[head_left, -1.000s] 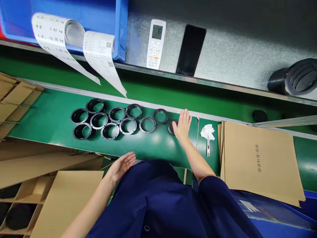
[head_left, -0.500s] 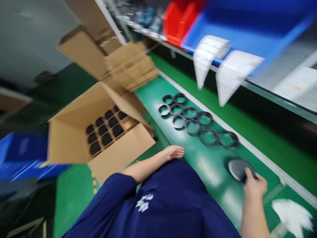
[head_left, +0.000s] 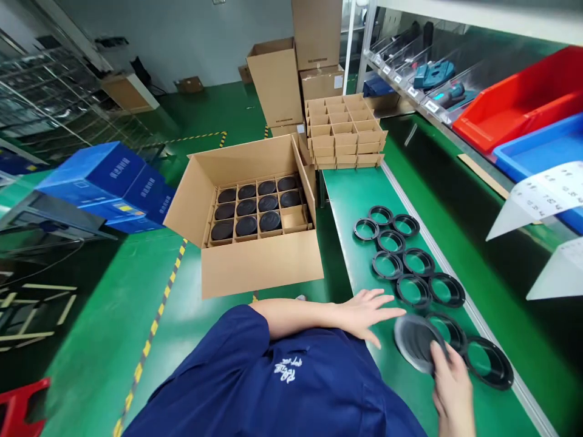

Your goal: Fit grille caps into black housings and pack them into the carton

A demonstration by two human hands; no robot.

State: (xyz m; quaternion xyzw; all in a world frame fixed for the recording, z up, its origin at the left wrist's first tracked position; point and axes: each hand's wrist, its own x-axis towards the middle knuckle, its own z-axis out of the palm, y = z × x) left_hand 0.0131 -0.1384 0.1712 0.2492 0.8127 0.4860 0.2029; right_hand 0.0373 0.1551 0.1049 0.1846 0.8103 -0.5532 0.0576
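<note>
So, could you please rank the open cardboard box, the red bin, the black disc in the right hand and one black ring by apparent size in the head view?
1. Open cardboard box
2. Red bin, partly cut off
3. Black disc and a black ring: alike, unranked.

Open carton [head_left: 255,261]: on the floor left of the tabletop, dividers holding dark round parts.
Divider stack [head_left: 345,130]: at the tabletop's far end.
Blue boxes [head_left: 107,185]: far left.
Red bin [head_left: 514,103]: on the shelf.
Blue bin [head_left: 542,152]: beside the red bin.
</note>
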